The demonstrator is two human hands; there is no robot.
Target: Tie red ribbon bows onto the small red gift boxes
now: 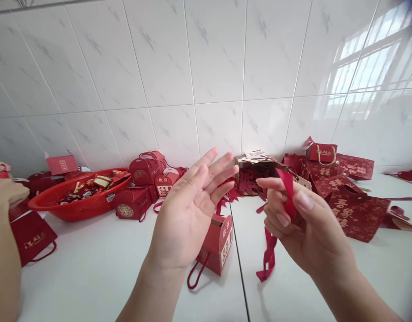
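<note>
My left hand [189, 210] is raised in the middle, palm up with its fingers spread, and nothing lies in it. My right hand [303, 219] pinches a dark red ribbon [270, 255] between thumb and fingers. One end of the ribbon stands up above the grip, and the longer, creased end hangs below the hand. Behind and below my left hand a small red gift box [215, 246] with a rope handle stands on the white table, partly hidden by that hand.
At left is a red plastic basin [74, 213] of wrapped sweets, beside several red gift boxes [133, 203]. Another person's arm [4, 250] enters at the left edge. An open carton [252, 181] of ribbons stands by the tiled wall. Red gift bags [358, 212] lie at right.
</note>
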